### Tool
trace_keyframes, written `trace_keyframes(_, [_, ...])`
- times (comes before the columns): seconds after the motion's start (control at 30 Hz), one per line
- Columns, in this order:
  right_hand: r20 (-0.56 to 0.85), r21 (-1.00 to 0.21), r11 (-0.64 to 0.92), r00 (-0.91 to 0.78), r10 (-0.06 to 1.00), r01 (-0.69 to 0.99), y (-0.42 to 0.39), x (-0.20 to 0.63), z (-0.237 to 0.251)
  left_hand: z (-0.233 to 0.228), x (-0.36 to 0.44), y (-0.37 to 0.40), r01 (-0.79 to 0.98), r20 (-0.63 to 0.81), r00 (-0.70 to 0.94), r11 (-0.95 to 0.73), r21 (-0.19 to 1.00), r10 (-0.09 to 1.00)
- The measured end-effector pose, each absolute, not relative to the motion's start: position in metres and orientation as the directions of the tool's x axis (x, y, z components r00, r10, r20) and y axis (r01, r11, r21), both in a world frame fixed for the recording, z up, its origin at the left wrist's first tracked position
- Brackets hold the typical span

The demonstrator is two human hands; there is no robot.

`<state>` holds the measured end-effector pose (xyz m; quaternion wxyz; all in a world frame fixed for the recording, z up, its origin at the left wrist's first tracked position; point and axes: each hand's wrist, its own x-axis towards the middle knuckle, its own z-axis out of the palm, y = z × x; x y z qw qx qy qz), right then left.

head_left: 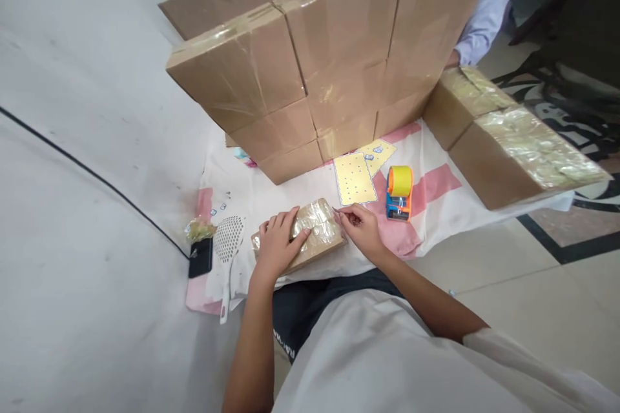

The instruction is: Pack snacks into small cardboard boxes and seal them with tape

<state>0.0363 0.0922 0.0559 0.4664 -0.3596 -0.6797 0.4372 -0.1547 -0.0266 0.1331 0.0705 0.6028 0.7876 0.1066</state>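
Observation:
A small cardboard box (317,222) covered in shiny clear tape lies at the near edge of the cloth-covered table. My left hand (283,235) grips its left part from above, thumb on the top and fingers reaching toward the far side. At the box's right end my right hand (359,224) is closed in a pinch. A thin, small thing pokes out from its fingertips toward the taped end, too small to name. To the right of that hand stands a tape dispenser (399,192) with a yellow roll. Two yellow patterned sheets (355,179) lie beyond the box.
A tall wall of taped cardboard boxes (346,39) stands at the back. More taped boxes (489,155) are at the right, near another person's sleeve (489,13). On the left are a white slotted skimmer (228,239), a black phone (200,258) and a wall cable (97,175).

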Motion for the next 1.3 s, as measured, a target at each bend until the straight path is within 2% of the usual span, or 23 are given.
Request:
trace_keyframes(0.23, [0.413, -0.886, 0.463, -0.390, 0.823, 0.038, 0.083, 0.047, 0.059, 0.133, -0.153, -0.026, 0.936, -0.001, -0.259, 0.251, 0.245, 0.966])
trace_keyframes(0.4, [0.421, -0.868, 0.492, -0.428, 0.800, 0.066, 0.078, 0.051, 0.058, 0.133, -0.153, -0.025, 0.933, -0.020, -0.273, 0.270, 0.239, 0.962])
trace_keyframes(0.6, [0.381, -0.884, 0.460, -0.439, 0.814, 0.086, 0.081, 0.055, 0.051, 0.132, -0.150, -0.021, 0.942, -0.038, -0.267, 0.269, 0.202, 0.963])
trace_keyframes(0.73, [0.258, -0.923, 0.343, -0.382, 0.888, 0.175, 0.087, 0.060, 0.038, 0.133, -0.148, -0.021, 0.943, -0.045, -0.273, 0.276, 0.186, 0.961])
trace_keyframes(0.83, [0.195, -0.944, 0.275, -0.368, 0.909, 0.181, 0.088, 0.063, 0.027, 0.133, -0.150, -0.022, 0.940, -0.056, -0.281, 0.287, 0.185, 0.958])
trace_keyframes(1.3, [0.231, -0.948, 0.302, -0.439, 0.868, 0.099, 0.076, 0.057, 0.008, 0.132, -0.147, -0.021, 0.946, -0.045, -0.281, 0.284, 0.157, 0.959])
